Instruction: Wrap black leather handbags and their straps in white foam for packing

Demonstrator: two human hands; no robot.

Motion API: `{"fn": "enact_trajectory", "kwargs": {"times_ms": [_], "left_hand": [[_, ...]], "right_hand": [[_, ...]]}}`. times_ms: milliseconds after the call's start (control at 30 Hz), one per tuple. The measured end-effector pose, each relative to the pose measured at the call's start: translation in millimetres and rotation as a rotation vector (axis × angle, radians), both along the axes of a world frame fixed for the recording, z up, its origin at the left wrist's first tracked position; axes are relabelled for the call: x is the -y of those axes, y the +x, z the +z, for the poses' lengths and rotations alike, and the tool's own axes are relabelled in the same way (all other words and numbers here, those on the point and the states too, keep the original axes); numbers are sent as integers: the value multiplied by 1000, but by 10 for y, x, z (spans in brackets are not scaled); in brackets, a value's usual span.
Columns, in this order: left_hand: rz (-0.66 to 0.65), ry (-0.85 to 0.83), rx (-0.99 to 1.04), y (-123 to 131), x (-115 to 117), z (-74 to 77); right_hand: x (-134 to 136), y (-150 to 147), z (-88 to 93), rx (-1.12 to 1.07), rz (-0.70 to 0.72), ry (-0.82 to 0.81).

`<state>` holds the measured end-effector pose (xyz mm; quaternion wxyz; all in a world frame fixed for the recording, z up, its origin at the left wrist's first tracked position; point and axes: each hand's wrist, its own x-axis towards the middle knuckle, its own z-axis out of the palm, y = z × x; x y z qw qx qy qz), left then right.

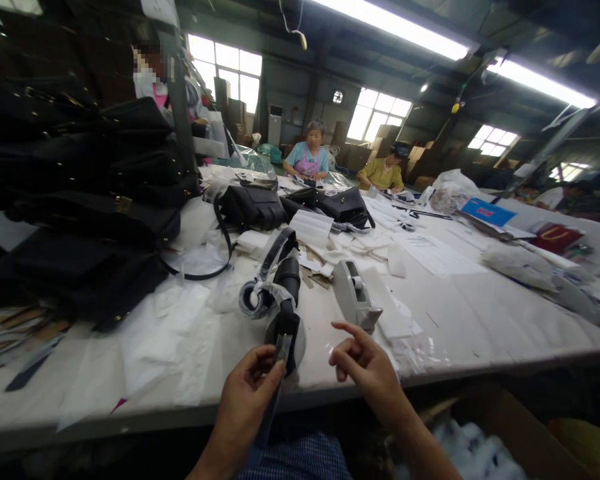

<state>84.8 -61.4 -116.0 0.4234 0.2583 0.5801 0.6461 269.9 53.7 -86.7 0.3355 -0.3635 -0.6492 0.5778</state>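
My left hand [247, 387] is closed at the table's front edge, pinching a dark strap [269, 423] between thumb and fingers. The strap hangs down over my lap, and its upper end lies against a black bag part [286, 320]. My right hand [373, 373] hovers just right of it, index finger stretched out and the other fingers loosely bent, with nothing visible held. Just beyond that fingertip stands a grey tape dispenser [350, 293]. Behind the left hand is a rolled strap in clear plastic wrap [254, 298].
Black bags [95, 220] are piled high on the left. More black bags [253, 207], white paper sheets [310, 227] and plastic film cover the white table [455, 320]. Co-workers [307, 160] sit across it. A blue box [487, 212] lies at the right, and an open carton [510, 427] stands below.
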Motion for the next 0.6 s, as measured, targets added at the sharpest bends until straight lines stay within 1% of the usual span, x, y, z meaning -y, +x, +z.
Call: {"fn": "enact_trajectory", "kwargs": {"times_ms": [67,100,167,267,333,433,533,600], "left_hand": [[-30,20,-5,-7,10,-9],[-34,29,-12,-11,14,-14],[-18,51,-36,-19,20,-16],[-4,100,-85,-28,19,2],[-6,116,-123,-32,17,18],[1,107,-153,-30,17,24],[-23,112,-153,-15,20,11],[-43,110,-154,-3,21,1]], "right_hand": [[230,-288,215,-21,167,20],[300,-413,293,-4,216,65],[356,-612,375,68,260,182],[316,-785,368,234,215,346],[278,-837,348,336,165,409],[248,-854,363,436,136,452],[231,-834,407,487,135,476],[215,-817,420,516,106,485]]}}
